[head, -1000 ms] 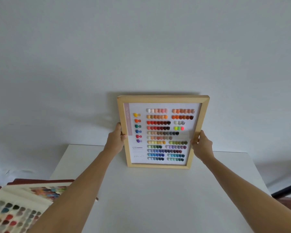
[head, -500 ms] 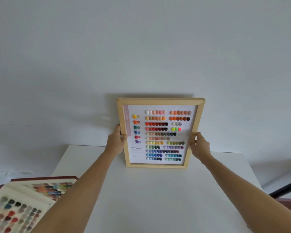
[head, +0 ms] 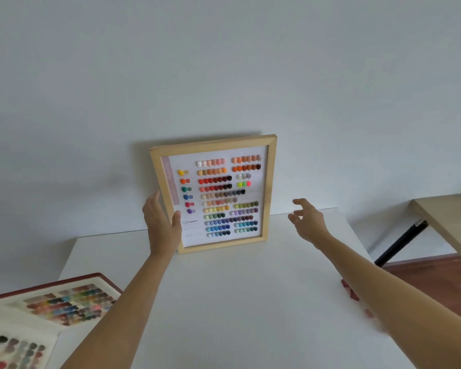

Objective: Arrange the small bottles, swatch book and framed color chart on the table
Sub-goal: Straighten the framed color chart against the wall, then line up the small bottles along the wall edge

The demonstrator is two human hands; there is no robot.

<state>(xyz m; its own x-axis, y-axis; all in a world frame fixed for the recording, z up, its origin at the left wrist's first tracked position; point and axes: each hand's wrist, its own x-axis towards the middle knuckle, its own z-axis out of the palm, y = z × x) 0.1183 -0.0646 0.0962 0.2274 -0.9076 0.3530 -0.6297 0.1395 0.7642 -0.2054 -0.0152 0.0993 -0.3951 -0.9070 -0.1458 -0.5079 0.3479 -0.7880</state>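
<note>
The framed color chart (head: 269, 198), a light wooden frame with rows of colored swatches, stands upright on the white table (head: 250, 302), its back against the wall. My left hand (head: 161, 225) grips its left edge, with the thumb on the front. My right hand (head: 308, 221) hovers just to the right of the frame, fingers spread and touching nothing. The open swatch book (head: 45, 312), with a dark red cover, lies at the table's near left corner. Small reddish items (head: 351, 290), perhaps bottles, peek out from behind my right forearm.
A plain white wall (head: 224, 75) rises directly behind the table. To the right stands a second, wooden table (head: 447, 225) with a black leg (head: 399, 243) over a brown floor.
My right hand has let go of the frame's right edge and moved off to the right, fingers spread. The left hand stays on the left edge. The view has tilted.
</note>
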